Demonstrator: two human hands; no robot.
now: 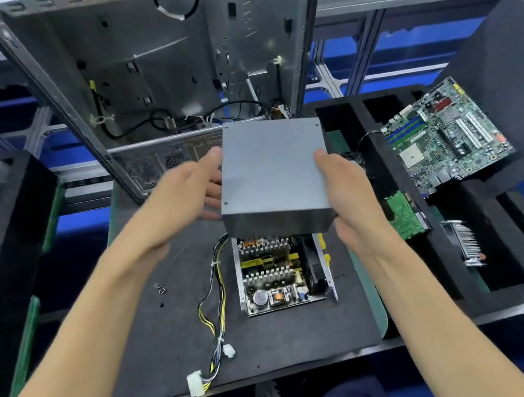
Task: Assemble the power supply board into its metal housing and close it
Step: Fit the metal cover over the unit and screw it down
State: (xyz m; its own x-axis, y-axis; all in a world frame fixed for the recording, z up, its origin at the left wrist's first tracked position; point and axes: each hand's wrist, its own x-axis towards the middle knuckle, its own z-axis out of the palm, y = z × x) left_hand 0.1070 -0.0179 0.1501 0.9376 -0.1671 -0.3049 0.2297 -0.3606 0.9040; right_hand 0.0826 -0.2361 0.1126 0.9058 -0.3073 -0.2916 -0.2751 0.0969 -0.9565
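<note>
Step in hand: bringing the plain grey sheet-metal cover (273, 175) down over the open power supply board with finned heatsinks and a yellow label (275, 274), which sits in its shallow metal housing base (242, 291) on the dark mat (156, 320) just below both hands.
Doing it well: I would keep the cover level, line its side walls up with the base edges, and lower it straight so no wall catches a heatsink.
Cable care: the yellow and black wire bundle with white plugs (215, 313) leaves the base on the left-hand side; it probably needs to sit in its exit notch before the cover seats, though that notch is hidden.
Left hand (198, 188): fingers fairly straight against the cover's left wall, thumb reaching up to the top edge, steadying rather than clamping.
Right hand (343, 184): wrapped round the cover's right near corner, thumb on top, carrying most of the weight.
Screws: small dark screws (160, 288) lie on the mat below the left forearm, near for fastening afterwards.
</note>
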